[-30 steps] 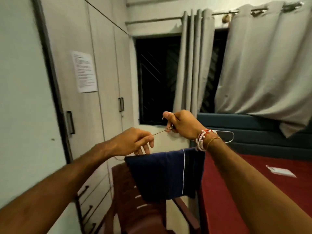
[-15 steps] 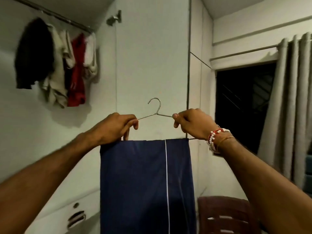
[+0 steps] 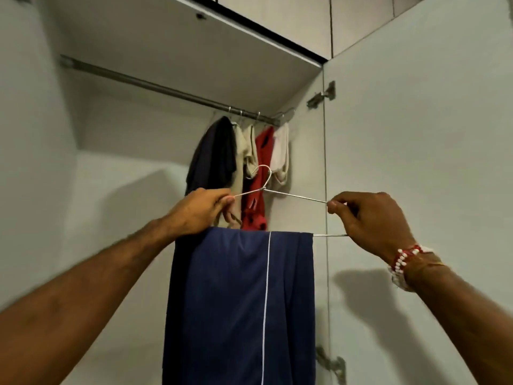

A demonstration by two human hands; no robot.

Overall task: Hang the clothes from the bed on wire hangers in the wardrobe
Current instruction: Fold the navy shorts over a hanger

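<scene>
Steel rail (image 3: 166, 90) now looms overhead, the wardrobe swung square into view, with the left hand (image 3: 200, 212) pinching one shoulder of the wire hanger (image 3: 294, 195), navy trousers (image 3: 241, 301) draped over its bar, and the right hand (image 3: 369, 218) pinching the other shoulder — hooking on looks next.

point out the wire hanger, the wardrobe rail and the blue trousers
wire hanger (image 3: 295, 195), head view, right shoulder wire
wardrobe rail (image 3: 155, 87), head view, bare middle of bar
blue trousers (image 3: 222, 301), head view, cloth left of white stripe
</scene>
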